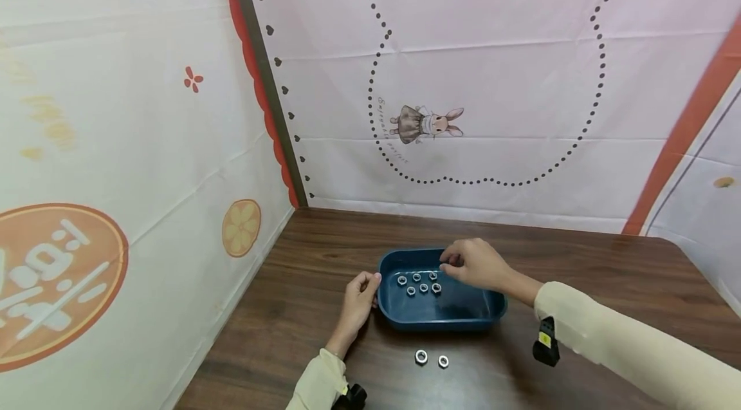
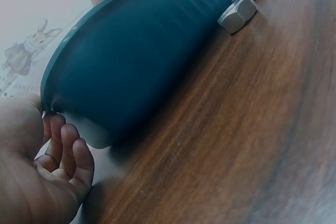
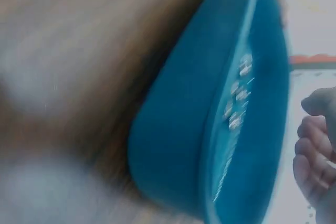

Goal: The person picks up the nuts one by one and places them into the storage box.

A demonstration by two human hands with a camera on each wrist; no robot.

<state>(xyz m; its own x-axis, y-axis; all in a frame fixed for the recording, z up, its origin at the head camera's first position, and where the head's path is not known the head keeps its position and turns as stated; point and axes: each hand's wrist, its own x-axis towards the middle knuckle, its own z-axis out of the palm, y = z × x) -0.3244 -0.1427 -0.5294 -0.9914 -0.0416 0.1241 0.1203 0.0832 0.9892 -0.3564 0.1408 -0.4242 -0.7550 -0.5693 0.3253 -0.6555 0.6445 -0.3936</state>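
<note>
A dark blue rectangular tray [image 1: 463, 318] stands on the table, with several metal hex nuts [image 1: 424, 288] lying towards its left part. My left hand [image 1: 357, 302] grips the tray's left end at the rim, thumb on top; the left wrist view shows its curled fingers [image 2: 68, 148] below the edge. Over the tray's back right part is my right hand [image 1: 476, 263], fingers bent. In the right wrist view, the right hand's thumb [image 3: 319, 102] is apart from its fingers and no nut shows between them. That view is blurred.
Two more hex nuts, a larger one [image 1: 421, 357] and a smaller one [image 1: 443, 362], lie on the brown wood-grain table [image 1: 324, 242] in front of the tray. Printed cloth [image 1: 492, 88] hangs behind the table and along its left side.
</note>
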